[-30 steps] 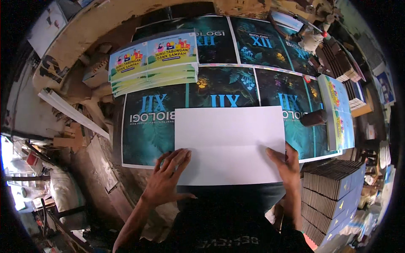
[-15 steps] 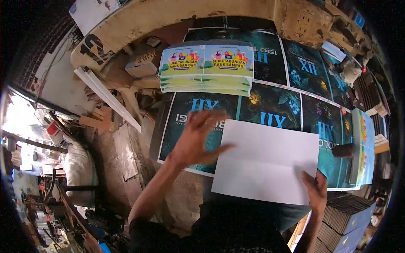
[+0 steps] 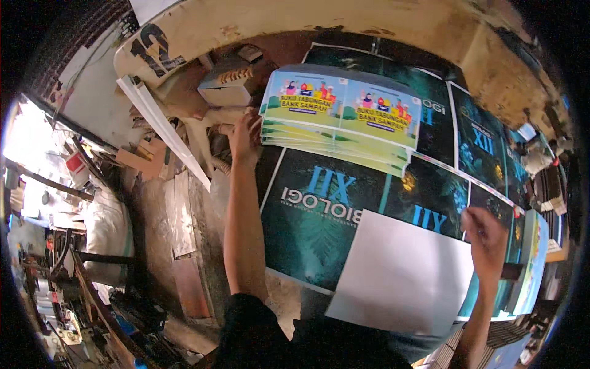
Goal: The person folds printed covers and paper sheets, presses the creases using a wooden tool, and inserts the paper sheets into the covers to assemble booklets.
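Observation:
A stack of colourful printed cover sheets (image 3: 378, 120), two designs side by side on each, lies on the dark printed sheets toward the far side of the table. My left hand (image 3: 246, 138) is at the stack's left edge, its fingers reaching up along it; whether they touch the stack I cannot tell. In front of me a blank white sheet (image 3: 402, 270) lies face up, its near edge by my dark shirt. Just beyond that sheet's right edge is my right hand (image 3: 488, 237), fingers loosely bent and nothing visible in them.
Large dark printed sheets (image 3: 307, 240) cover the table. Another colourful stack (image 3: 533, 264) stands at the right, beside a dark block (image 3: 511, 271). A worn, pale curved frame (image 3: 307, 24) borders the far side. White strips (image 3: 166, 135) lean at the left near a small box (image 3: 224, 89).
My left hand has moved from beside the white sheet to the stack's left edge. My right hand has released the white sheet's edge and moved up. The view has shifted.

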`<state>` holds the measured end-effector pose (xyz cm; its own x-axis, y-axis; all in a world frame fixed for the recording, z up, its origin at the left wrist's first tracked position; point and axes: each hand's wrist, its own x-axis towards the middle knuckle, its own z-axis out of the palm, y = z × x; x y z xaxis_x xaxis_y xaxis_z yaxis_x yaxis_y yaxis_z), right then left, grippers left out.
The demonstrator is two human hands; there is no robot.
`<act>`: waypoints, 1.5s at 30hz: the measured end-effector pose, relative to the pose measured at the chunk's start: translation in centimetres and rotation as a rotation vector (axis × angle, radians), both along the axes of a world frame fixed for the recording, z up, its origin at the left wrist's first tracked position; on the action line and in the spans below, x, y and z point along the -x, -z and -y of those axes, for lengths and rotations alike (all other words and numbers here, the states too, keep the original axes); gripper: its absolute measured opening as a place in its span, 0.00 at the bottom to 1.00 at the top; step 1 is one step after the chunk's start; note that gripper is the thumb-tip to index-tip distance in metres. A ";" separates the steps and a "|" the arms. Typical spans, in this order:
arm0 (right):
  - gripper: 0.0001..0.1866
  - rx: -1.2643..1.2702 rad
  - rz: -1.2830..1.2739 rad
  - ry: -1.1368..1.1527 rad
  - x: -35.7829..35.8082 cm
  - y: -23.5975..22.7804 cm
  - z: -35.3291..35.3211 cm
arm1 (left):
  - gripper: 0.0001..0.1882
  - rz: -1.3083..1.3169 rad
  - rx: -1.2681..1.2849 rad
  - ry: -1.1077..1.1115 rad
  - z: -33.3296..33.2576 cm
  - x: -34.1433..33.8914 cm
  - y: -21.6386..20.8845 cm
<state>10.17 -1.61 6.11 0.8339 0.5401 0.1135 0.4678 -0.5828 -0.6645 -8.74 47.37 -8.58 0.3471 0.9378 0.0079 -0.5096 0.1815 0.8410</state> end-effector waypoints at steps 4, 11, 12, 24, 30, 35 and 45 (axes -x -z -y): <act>0.21 -0.149 -0.269 -0.099 -4.2 2.3 -7.2 | 0.25 -0.139 0.121 0.048 1.4 -0.9 -2.2; 0.25 -0.118 -0.381 -0.117 -7.0 3.1 -15.9 | 0.19 -0.058 0.131 0.175 1.8 -0.6 -2.7; 0.24 -0.098 -0.340 -0.140 -7.6 3.1 -15.7 | 0.19 -0.050 0.148 0.199 2.0 -1.0 -2.8; 0.22 -0.088 0.012 -0.221 -8.9 4.0 -16.7 | 0.26 -0.133 -0.008 0.272 0.0 0.4 -1.2; 0.23 -0.082 -0.221 -0.176 -7.9 0.0 -17.2 | 0.27 -0.129 -0.041 0.271 -0.2 0.3 -0.4; 0.20 -0.301 -0.406 -0.205 -6.6 -3.1 -18.1 | 0.25 -0.100 0.052 0.291 -0.9 0.0 -0.7; 0.16 -0.430 0.006 -0.300 -5.7 -1.8 -17.9 | 0.23 -0.184 -0.045 0.255 0.1 0.1 -0.8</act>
